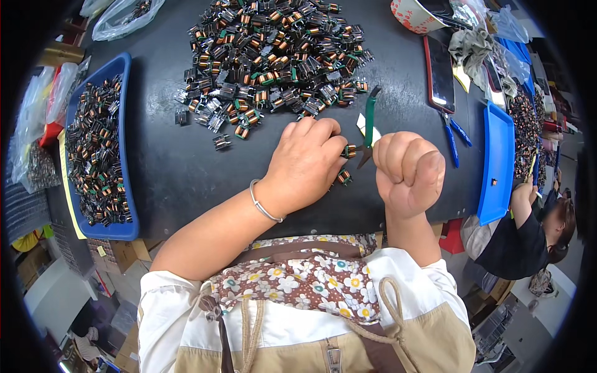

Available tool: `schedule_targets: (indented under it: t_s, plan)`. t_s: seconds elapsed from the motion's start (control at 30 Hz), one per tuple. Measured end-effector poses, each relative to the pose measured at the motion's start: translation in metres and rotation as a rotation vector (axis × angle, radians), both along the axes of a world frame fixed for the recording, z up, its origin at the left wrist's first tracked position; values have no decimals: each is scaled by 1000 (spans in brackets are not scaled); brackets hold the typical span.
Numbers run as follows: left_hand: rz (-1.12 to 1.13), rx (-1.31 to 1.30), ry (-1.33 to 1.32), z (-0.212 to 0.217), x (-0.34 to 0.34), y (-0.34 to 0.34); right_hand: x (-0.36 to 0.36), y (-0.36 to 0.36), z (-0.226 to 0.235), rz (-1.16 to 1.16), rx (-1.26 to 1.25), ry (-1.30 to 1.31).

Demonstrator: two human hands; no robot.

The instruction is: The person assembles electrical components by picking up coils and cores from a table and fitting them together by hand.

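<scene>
My left hand [306,160], with a silver bangle at its wrist, pinches a small copper-wound coil [350,151] between thumb and fingers. Another such coil [344,178] lies just below those fingertips. Close by on the right, my right hand [410,173] is curled into a fist around a pair of green-handled cutters [369,118]. Their dark jaws reach the coil in my left hand; the far handle is hidden by my fist. Beyond both hands, a big heap of loose coils [267,62] covers the dark tabletop [168,168].
A blue bin [129,124] full of coils stands at left. Toward the right lie a phone [439,74], blue-handled pliers [454,138] and a blue tray [495,168] holding one coil. A patterned bowl [413,17] sits far right. A co-worker [519,236] works beyond the tray.
</scene>
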State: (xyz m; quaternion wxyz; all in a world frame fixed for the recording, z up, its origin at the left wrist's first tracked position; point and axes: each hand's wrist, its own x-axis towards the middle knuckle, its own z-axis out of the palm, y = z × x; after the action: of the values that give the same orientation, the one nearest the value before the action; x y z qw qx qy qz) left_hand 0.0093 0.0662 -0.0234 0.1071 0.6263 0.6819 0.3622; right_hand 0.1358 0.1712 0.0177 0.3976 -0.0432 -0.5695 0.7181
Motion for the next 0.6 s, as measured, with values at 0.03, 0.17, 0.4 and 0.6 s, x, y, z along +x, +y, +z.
schedule_targets:
  t_s: [0.03, 0.17, 0.4, 0.6]
  plan:
    - [-2, -1, -3, 0, 0, 0, 0, 0, 0, 0, 1, 0]
    - [-5, -1, -9, 0, 0, 0, -1, -1, 0, 3, 3, -2]
    - [-6, 3, -1, 0, 0, -1, -1, -2, 1, 13, 6, -3]
    - [-6, 6, 4, 0, -1, 0, -3, -3, 2, 9, 41, -22]
